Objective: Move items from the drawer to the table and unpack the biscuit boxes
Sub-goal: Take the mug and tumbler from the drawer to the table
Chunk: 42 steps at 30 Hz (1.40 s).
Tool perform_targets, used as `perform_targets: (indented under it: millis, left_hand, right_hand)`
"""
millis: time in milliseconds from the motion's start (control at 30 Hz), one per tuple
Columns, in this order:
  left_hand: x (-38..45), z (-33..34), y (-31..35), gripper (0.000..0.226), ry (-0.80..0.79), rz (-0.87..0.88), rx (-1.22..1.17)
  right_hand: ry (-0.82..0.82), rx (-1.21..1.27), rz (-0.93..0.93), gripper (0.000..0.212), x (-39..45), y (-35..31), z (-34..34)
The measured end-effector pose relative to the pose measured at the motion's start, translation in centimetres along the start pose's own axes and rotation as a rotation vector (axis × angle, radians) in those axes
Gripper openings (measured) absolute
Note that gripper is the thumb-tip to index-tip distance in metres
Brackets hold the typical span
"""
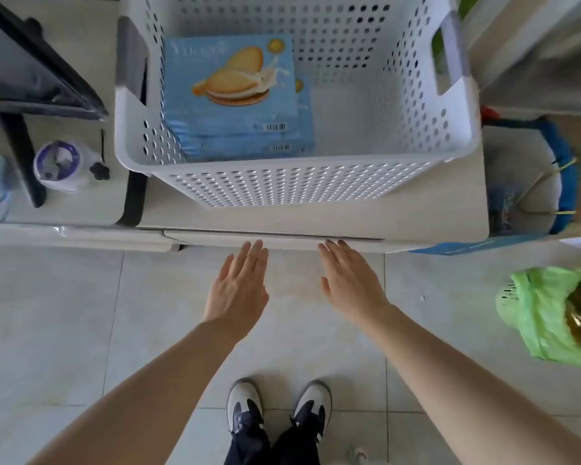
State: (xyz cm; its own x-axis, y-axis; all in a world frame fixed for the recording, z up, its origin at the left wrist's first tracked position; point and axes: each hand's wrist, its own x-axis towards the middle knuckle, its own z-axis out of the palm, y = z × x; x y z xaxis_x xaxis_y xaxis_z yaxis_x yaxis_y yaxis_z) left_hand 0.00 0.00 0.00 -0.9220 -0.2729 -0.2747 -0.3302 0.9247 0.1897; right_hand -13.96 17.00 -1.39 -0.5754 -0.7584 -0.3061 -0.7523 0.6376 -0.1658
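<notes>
While the tiled floor (81, 330) fills the lower half of the view, a white table (316, 216) runs across the middle, and everything else sits in relation to that table. On the table stands a big white perforated basket (282, 182), open at the top, with a cut-out handle on its right wall. Inside the basket, against its left side, lie 2 blue biscuit boxes (230, 85) stacked flat, the upper one showing a printed sandwich biscuit and a barcode, the lower one sticking out slightly to the right and toward the table's near edge. Along the table's front edge, below the basket, runs the closed front of a drawer (282, 237).

Both bare forearms reach forward from the bottom of the view toward that front edge. The left hand (237, 286) is flat, fingers straight and close together, its fingertips at the drawer front; whether they touch it I cannot tell. The right hand (351, 283) is likewise flat and holds nothing, fingertips at the same edge.

Right of the table, on the floor, sits a green plastic bag (547, 313). Left of the table, on an adjoining surface, stands a small round purple-and-white container (59, 164). Near the bottom, below the hands, are 2 grey-and-white shoes (279, 406).
</notes>
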Motion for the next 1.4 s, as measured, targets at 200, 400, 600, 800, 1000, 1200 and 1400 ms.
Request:
perform_targets:
  millis: [200,400,600,800,1000,1200,1400]
  left_hand:
    - [1.8,1.5,-0.6,0.079,-0.041,-0.046,0.063]
    - [3.3,1.9,-0.7,0.079,-0.090,-0.113,0.094]
    - [3.6,2.3,-0.5,0.078,-0.069,-0.076,0.144]
    - [4.1,3.1,-0.5,0.074,0.011,-0.047,0.183]
    - [1.5,4.8,-0.5,0.057,0.089,-0.048,0.140]
    - [-1.7,7.0,-1.2,0.042,0.192,0.099,0.037]
    - [-5.3,8.6,-2.0,0.054,0.148,0.143,-0.101]
  right_hand:
    - [-0.034,-0.056,0.056,0.069,1.0,1.3,0.9]
    - [-0.110,-0.111,0.022,0.077,1.3,1.2,1.5]
    - [-0.141,-0.211,0.040,0.091,1.8,0.3,1.2]
    - [-0.042,-0.268,0.096,0.093,2.0,-0.1,2.1]
    - [0.036,-0.225,0.056,0.066,-0.7,-1.0,3.7]
    - [-0.038,-0.117,0.017,0.053,-4.0,-1.6,5.2]
    - [-0.089,-0.047,0.005,0.041,-6.3,-2.0,6.7]
